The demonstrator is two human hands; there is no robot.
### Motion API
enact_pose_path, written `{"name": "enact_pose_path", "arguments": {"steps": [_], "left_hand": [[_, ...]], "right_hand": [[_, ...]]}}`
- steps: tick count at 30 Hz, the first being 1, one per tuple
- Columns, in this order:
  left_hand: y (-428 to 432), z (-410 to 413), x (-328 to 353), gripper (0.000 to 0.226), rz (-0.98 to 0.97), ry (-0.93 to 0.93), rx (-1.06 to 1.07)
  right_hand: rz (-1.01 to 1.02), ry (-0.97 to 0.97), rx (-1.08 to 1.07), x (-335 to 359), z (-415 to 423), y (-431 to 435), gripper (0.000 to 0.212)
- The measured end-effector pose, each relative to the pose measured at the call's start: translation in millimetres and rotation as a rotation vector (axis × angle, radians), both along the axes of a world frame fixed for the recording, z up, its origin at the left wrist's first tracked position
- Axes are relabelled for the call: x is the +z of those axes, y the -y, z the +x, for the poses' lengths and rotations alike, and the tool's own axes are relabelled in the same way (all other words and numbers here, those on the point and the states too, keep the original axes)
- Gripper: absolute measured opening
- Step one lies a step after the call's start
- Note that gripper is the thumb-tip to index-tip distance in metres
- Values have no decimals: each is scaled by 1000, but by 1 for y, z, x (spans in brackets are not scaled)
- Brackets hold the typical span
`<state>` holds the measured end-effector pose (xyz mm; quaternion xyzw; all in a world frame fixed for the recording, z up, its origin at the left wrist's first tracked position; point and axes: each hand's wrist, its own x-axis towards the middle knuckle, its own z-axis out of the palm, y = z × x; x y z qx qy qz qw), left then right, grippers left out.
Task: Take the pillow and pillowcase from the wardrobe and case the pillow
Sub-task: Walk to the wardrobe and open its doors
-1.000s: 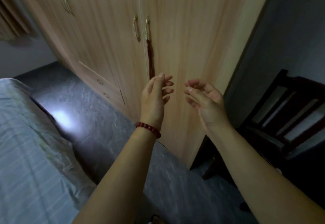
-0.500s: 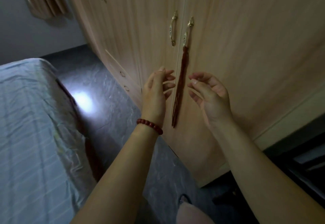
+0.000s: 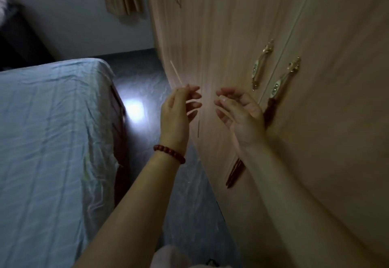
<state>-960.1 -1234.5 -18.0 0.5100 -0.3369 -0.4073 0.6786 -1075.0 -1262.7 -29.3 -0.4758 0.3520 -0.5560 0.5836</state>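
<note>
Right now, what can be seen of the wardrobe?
The wardrobe fills the right of the view: tall, with light wood-grain doors that look like laminate, all shut. Two ornate gold-coloured handles flank a door seam, and a dark red tassel hangs from the right one, partly hidden by the right hand. Another handle pair shows blurred farther along. The wardrobe stands on dark flooring, across a narrow aisle from the bed. Neither hand clearly touches it.

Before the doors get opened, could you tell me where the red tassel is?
In the head view, the red tassel hangs from the right-hand gold handle, behind the right hand.
</note>
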Motion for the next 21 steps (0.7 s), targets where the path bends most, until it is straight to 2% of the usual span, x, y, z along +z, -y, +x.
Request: {"name": "enact_pose_path", "arguments": {"steps": [10,16,21], "left_hand": [[67,96,-14,25,68,-33,128],[137,193,-10,25,34,2,154],[188,273,-10,24,102,22,151]], "right_hand": [[47,-10,169,-11,100,87,13],[35,-18,212,-2,194,158,19],[64,33,217,1,268,206,21]]}}
